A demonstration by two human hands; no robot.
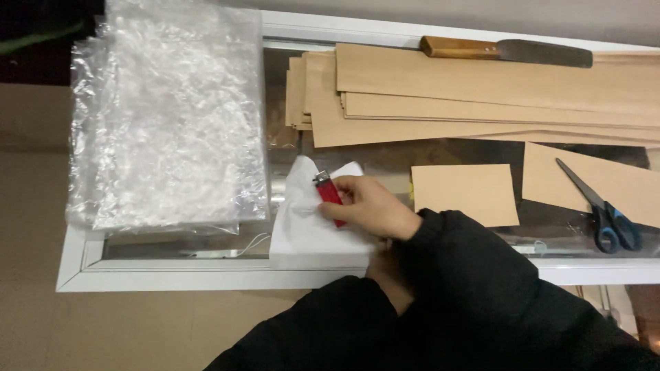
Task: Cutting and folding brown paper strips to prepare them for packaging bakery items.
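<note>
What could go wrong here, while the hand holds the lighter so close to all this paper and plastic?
1. The right hand holds a red lighter against a white bag; a flame could scorch or ignite it.
2. The clear plastic bags and brown paper sheets lie close by and might catch fire too.

Red lighter (329, 194), metal top pointing up-left, tilted, gripped in fingers, held over white fabric piece (302, 227). White piece folded, crumpled at top edge, lying on glass counter near front frame, just right of clear bag stack.
</note>
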